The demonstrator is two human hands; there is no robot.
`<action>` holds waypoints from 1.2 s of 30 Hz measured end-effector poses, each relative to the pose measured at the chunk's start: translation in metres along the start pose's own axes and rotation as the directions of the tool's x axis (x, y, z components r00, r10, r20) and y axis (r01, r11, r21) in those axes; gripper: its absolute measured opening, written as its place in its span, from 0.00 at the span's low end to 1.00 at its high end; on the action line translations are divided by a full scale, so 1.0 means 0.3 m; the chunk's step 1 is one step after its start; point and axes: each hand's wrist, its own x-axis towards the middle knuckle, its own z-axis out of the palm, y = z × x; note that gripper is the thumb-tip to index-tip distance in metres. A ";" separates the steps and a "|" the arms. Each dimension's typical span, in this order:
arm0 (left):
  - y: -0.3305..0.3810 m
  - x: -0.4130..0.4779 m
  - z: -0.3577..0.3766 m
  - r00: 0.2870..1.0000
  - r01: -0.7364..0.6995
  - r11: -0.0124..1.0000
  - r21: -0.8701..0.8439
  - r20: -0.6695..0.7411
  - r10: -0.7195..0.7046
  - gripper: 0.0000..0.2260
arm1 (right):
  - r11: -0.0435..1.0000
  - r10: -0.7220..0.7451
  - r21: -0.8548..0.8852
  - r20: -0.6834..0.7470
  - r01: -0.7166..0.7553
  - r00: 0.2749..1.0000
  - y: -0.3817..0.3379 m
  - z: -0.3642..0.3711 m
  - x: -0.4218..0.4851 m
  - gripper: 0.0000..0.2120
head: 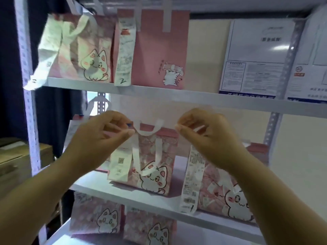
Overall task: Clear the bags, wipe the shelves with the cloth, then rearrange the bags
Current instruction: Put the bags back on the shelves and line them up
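Note:
A pink cat-print bag (152,167) with white ribbon handles stands on the middle shelf (123,193). My left hand (106,137) pinches the top of this bag at its left side. My right hand (201,133) pinches a white handle at its right side. A second cat bag (224,195) with a long receipt stands right of it, partly behind my right forearm. Two pink bags (85,50) (159,50) with receipts stand on the upper shelf (194,98). Two more cat bags (99,218) (152,228) sit on the lower shelf. No cloth is in view.
The white metal rack has perforated uprights at left (26,85) and right (286,68). Printed notices (256,59) hang on the wall behind the upper shelf. Cardboard boxes (17,160) lie left of the rack. A dark curtain hangs at far left.

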 end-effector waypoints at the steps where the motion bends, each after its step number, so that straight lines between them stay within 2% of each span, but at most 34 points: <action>1: -0.019 0.012 -0.042 1.000 -0.018 1.000 0.015 -0.017 0.018 0.09 | 1.000 -0.023 0.020 -0.005 0.023 1.000 -0.027 0.025 0.040 0.02; 7: -0.210 0.113 -0.293 0.995 -0.049 0.999 0.020 -0.086 0.050 0.11 | 0.990 -0.105 0.081 -0.102 0.114 0.989 -0.181 0.207 0.283 0.05; 10: -0.343 0.190 -0.412 0.992 -0.043 0.999 0.013 -0.115 0.044 0.06 | 0.992 -0.093 0.074 -0.139 0.103 0.986 -0.244 0.312 0.415 0.06; 16: -0.624 0.360 -0.609 0.985 0.008 0.998 0.058 -0.171 0.002 0.05 | 1.000 0.009 0.027 -0.235 -0.003 0.972 -0.308 0.504 0.672 0.04; 21: -0.807 0.531 -0.702 0.972 0.037 0.988 0.149 -0.235 -0.001 0.13 | 0.991 0.092 -0.058 -0.333 -0.118 0.938 -0.317 0.610 0.845 0.12; 24: -0.866 0.626 -0.730 0.972 0.069 0.980 0.186 -0.234 -0.024 0.20 | 0.978 0.144 -0.100 -0.327 -0.186 0.934 -0.321 0.650 0.934 0.21; 28: -0.885 0.712 -0.730 0.988 0.062 0.970 0.234 -0.154 -0.025 0.29 | 0.951 0.217 -0.157 -0.279 -0.267 0.935 -0.326 0.678 1.026 0.31; 36: -0.887 0.787 -0.684 0.993 0.112 0.963 0.246 -0.068 -0.098 0.28 | 0.887 0.422 -0.143 -0.138 -0.439 0.896 -0.324 0.691 1.121 0.39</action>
